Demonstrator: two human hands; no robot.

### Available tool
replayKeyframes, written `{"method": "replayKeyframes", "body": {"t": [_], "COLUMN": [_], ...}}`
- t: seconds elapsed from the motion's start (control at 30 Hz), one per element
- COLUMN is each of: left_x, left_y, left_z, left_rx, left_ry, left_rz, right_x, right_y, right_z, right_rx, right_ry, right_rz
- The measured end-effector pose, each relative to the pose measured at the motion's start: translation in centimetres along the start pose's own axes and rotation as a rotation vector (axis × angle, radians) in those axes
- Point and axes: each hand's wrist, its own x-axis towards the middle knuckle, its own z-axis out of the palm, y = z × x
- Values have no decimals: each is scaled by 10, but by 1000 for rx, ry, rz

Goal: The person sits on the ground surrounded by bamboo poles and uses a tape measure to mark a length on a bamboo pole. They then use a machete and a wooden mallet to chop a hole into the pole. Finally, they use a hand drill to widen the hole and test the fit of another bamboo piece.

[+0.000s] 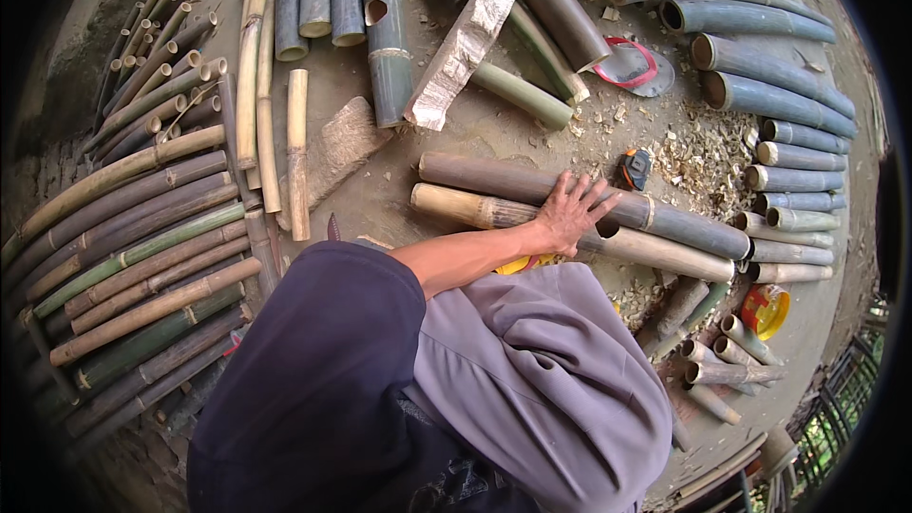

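My left hand [570, 216] lies flat with fingers spread across two bamboo poles placed side by side on the ground. The farther pole [698, 231] is dark brown. The nearer pole [456, 204] is paler, with a dark hole [608, 227] cut in it just beside my fingers. A yellow object [522, 264] shows partly between my forearm and my grey-clothed knee; its kind is hidden. Just beyond the poles sits a black and orange tape measure [635, 169]. My right hand is out of sight.
Wood shavings [708, 152] litter the ground at right. Cut bamboo tubes [779, 104] line the right side, and stacked poles [142, 275] fill the left. Farther off lie a rough-hewn wooden block [465, 47] and a grey flip-flop [646, 71]. A red-yellow container [765, 312] stands at right.
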Motion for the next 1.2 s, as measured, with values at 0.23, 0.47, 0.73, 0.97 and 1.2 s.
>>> {"method": "replayKeyframes", "body": {"t": [0.23, 0.47, 0.73, 0.97, 1.2], "left_x": [7, 14, 17, 17, 19], "left_y": [-5, -8, 17, 8, 12], "left_z": [14, 3, -11, -13, -15], "left_rx": [20, 35, -10, 23, 23], "left_ry": [81, 28, -50, -33, -42], "left_rz": [1, -47, -79, -15, -13], "right_x": [31, 101, 160, 203, 215], "right_y": [-35, -185, -219, -233, -234], "right_z": [-2, -55, -86, -54, -32], "right_rx": [244, 939, 1179, 1467, 1339], "right_ry": [145, 19, -136, 39, 165], "right_rz": [-129, 60, 29, -93, -97]}}
